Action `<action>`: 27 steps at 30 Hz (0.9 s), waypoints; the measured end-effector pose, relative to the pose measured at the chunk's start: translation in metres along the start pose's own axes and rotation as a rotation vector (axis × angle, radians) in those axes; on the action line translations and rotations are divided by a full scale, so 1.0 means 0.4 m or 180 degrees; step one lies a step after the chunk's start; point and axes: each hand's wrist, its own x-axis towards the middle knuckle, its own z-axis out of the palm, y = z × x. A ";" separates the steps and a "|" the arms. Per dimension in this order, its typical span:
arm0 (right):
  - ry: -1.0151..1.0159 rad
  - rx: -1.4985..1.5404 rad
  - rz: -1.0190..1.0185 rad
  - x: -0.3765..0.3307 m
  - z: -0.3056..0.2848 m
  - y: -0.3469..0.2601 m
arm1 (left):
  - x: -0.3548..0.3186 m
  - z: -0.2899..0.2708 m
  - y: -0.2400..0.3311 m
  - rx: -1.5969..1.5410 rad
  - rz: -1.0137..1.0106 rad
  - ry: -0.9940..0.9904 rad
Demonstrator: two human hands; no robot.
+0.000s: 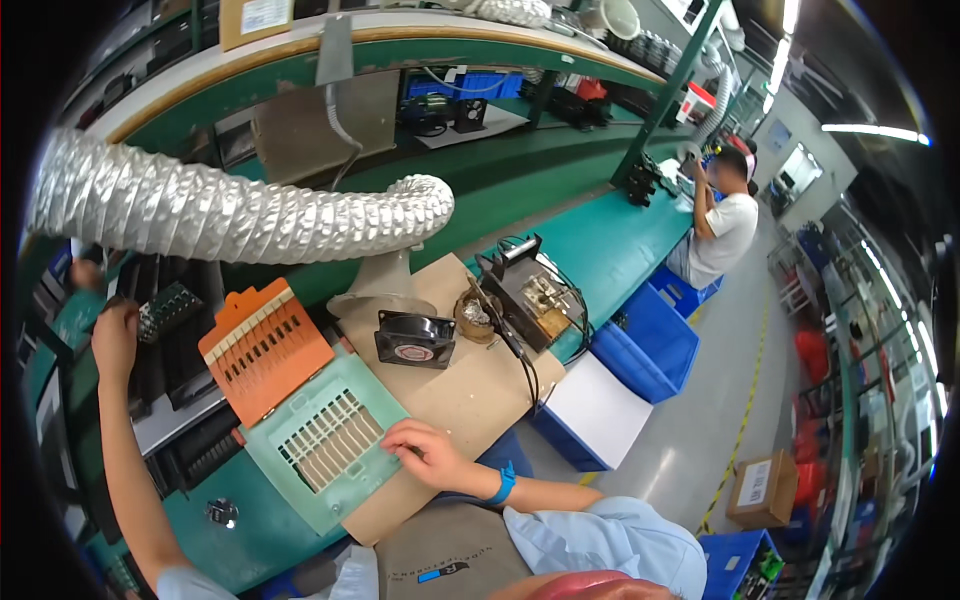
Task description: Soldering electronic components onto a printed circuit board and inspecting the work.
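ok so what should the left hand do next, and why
Perhaps bring the dark circuit board toward the green frame: the left hand is beside that board, its grip unclear, the orange lid is open, and the frame looks unfilled, with the right hand at its edge.

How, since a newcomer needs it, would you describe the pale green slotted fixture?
Start at the silver duct. Below it in view is an orange panel; the fixture adjoins that panel's lower edge, near the right hand. Its pale green colour, against orange, sets it apart.
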 end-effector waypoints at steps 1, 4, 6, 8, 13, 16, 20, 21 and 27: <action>-0.0105 0.0030 -0.0096 -0.001 -0.006 -0.002 | 0.017 0.028 -0.073 0.0292 0.0297 -0.0068; -0.0171 0.0058 -0.0207 0.002 -0.013 -0.007 | 0.049 0.022 -0.101 0.0595 0.0463 -0.0255; -0.0198 0.0056 -0.0189 0.000 -0.013 -0.017 | 0.046 -0.002 -0.112 0.0588 0.0106 -0.0538; -0.0211 0.0071 -0.0183 0.002 -0.015 -0.015 | 0.031 -0.028 -0.104 0.0599 -0.0077 -0.0678; -0.0285 0.0092 -0.0167 0.001 -0.018 -0.011 | -0.067 -0.172 0.052 0.0388 -0.0105 0.0432; -0.0245 -0.0092 -0.0172 0.003 -0.014 -0.029 | -0.123 -0.217 0.072 0.0129 0.0124 0.0973; -0.0265 -0.0132 -0.0230 -0.002 -0.011 -0.022 | -0.241 -0.291 0.113 0.0139 0.0298 0.1348; -0.0282 -0.0136 -0.0259 -0.002 -0.008 -0.016 | -0.273 -0.313 0.120 0.0174 0.0344 0.1447; -0.0356 -0.0276 -0.0283 0.001 -0.007 -0.029 | -0.474 -0.421 0.257 0.0298 0.0289 0.1783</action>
